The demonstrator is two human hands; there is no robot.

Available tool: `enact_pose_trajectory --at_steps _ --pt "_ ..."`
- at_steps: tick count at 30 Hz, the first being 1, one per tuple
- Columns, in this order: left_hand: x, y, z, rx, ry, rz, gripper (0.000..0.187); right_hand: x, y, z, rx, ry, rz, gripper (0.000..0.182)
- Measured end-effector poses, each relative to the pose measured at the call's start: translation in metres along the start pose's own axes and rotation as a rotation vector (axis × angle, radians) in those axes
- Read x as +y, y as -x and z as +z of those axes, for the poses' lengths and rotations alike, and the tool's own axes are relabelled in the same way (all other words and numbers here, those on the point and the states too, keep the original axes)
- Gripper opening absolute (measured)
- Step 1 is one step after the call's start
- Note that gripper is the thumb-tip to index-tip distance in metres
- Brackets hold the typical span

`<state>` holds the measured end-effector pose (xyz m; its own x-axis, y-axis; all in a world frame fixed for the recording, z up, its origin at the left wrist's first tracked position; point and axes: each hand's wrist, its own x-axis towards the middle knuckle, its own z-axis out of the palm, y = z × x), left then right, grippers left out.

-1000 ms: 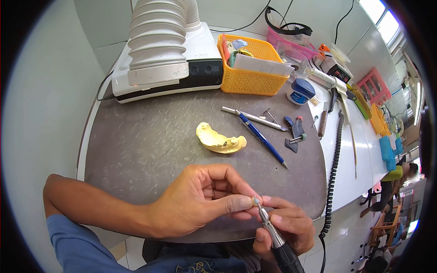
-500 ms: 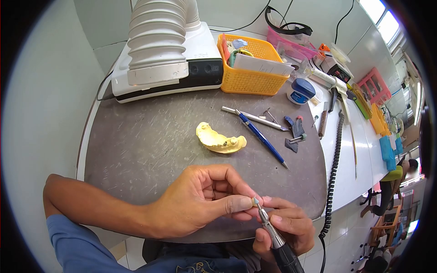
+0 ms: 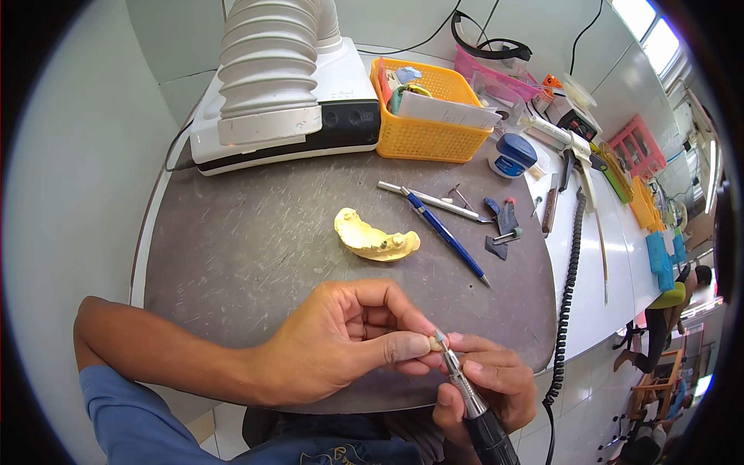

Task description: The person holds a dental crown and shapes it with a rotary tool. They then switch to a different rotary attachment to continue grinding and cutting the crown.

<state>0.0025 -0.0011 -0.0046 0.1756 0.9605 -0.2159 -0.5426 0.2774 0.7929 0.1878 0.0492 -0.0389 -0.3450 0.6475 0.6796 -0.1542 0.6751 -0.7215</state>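
Observation:
Between its thumb and forefinger, my left hand (image 3: 353,341) pinches a small yellowish piece (image 3: 435,342), mostly covered by the fingertips. My right hand (image 3: 492,384) is wrapped round a rotary handpiece (image 3: 467,393) with a silver front and black body. The handpiece's pale, pointed tip (image 3: 440,335) is at the small piece; whether they touch is hard to tell. The fingertips of both hands meet there. Beyond them, a yellow dental model (image 3: 376,239) lies on the grey work surface (image 3: 232,256).
A blue pencil (image 3: 446,236) and a silver knife (image 3: 434,201) lie beyond the model, near dark scraps (image 3: 496,247). Behind are a white machine with a hose (image 3: 267,77), an orange basket (image 3: 434,138) and a blue jar (image 3: 512,155). A coiled cord (image 3: 570,287) runs down the right. A person (image 3: 670,310) sits far right.
The handpiece and its tip have shifted slightly right and up against the small piece, which shows a little more. My left hand has barely moved.

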Motion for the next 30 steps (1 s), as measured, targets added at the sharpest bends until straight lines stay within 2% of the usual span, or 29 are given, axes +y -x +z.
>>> enact_pose_trajectory --at_steps 10,14,16,30 --pt "-0.0007 -0.0003 0.0000 0.009 -0.004 -0.004 0.008 -0.0023 -0.0025 -0.0022 -0.055 0.021 -0.021 0.033" --pt "-0.0003 0.0000 0.0008 0.001 0.000 -0.001 0.010 0.0003 0.0016 -0.0014 -0.005 -0.043 -0.012 0.033" --pt "-0.0004 0.0007 0.0031 0.012 0.018 0.011 0.016 0.0005 0.0015 -0.0015 0.021 -0.007 -0.005 0.034" --pt "-0.0019 0.0006 0.0027 0.024 0.019 -0.002 0.016 -0.0005 0.0004 -0.0017 -0.031 0.032 -0.026 0.034"
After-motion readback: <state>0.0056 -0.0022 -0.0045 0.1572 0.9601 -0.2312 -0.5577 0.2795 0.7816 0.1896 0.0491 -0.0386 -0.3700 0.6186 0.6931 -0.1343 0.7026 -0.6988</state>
